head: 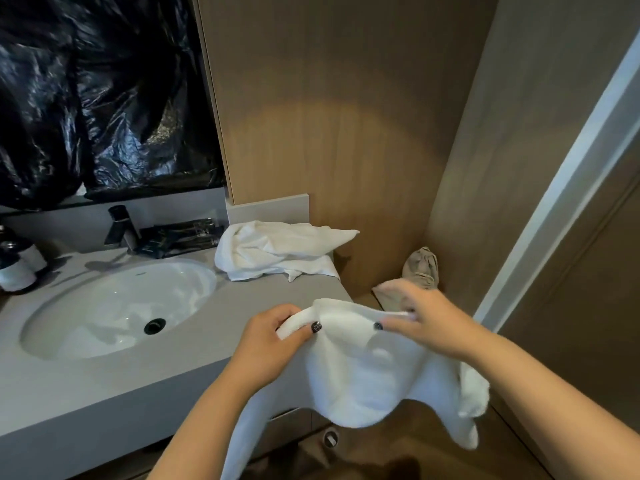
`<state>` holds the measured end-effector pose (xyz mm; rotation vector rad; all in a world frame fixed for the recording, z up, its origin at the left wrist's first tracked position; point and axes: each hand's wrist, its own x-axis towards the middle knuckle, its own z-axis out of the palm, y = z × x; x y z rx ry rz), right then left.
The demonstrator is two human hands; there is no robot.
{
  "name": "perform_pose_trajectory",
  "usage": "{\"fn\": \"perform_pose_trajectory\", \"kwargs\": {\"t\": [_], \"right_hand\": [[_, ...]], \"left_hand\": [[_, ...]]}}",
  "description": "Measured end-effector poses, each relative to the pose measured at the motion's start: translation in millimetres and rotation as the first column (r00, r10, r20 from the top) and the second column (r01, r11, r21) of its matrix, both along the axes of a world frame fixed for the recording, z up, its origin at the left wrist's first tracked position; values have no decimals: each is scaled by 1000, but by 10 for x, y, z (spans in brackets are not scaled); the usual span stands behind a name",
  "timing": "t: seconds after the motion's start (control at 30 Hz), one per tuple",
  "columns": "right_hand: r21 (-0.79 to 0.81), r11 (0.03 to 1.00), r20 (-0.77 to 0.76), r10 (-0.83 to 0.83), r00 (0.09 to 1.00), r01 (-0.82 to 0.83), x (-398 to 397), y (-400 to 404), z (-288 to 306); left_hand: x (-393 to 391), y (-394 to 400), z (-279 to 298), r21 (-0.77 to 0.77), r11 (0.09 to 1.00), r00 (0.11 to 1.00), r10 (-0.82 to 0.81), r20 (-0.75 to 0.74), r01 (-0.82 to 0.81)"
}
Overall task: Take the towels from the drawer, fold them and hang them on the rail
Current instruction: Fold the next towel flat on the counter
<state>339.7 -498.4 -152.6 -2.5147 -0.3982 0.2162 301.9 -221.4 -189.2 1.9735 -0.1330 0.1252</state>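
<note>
— Where's the towel being worked on?

— A white towel (363,368) is held up in front of the worktop (242,306) edge, at about 5 o'clock from the sink (117,306). Its top hem stretches between both hands and the rest droops below, one tail hanging at lower left, another at lower right.

— And each grip?

— The left hand (273,344) has fingers curled round the left end of the hem, thumb pressed on the front. The right hand (426,320) is blurred, but its thumb and fingers pinch the hem's right end.

— Any other towels?

— A second white towel (277,251) lies crumpled on the worktop at the sink's 2 o'clock, one corner poking out over the worktop's right end.

— What else is around?

— A dark tap (121,230) at the sink's 12 o'clock, dark packets (180,235) just right of it, bottles (19,261) at 10 o'clock, black plastic sheeting (104,98) over the wall above, and a beige shoe (422,268) on the floor in the corner.
</note>
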Motion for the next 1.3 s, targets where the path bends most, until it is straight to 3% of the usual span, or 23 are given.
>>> {"fn": "perform_pose_trajectory", "kwargs": {"t": [0.13,0.23,0.33,0.47,0.57,0.73,0.93,1.07,1.17,1.3], "right_hand": [[-14,987,-51,161,986,-162,-90,362,-62],[138,963,-74,244,967,-232,-163,558,-74],[261,928,-46,288,957,-267,-259,683,-127],[208,963,17,171,985,-171,-219,630,-127],[237,971,78,16,997,-34,-74,438,-42],[246,953,137,-216,967,178,129,84,79],[-5,999,49,53,997,-53,55,172,31],[120,987,65,103,993,-110,37,330,-26],[146,978,138,132,982,-152,64,367,-32],[199,932,46,301,952,-304,-38,390,24]], "left_hand": [[-36,-152,172,32,987,986,-156,62,155],[-72,-194,246,6,972,970,-233,66,233],[-87,-200,288,-33,980,978,-196,75,198],[-94,-102,219,-76,995,998,-68,19,69],[-108,40,96,-22,1000,999,12,-48,-13],[-134,237,-35,-9,984,977,174,-125,-177],[-129,114,61,-18,992,990,126,-63,-128],[-141,-4,146,-103,992,994,68,-89,-77],[-156,-36,144,-162,977,988,129,-85,-141],[-175,-65,100,13,991,991,135,-27,-135]]}}
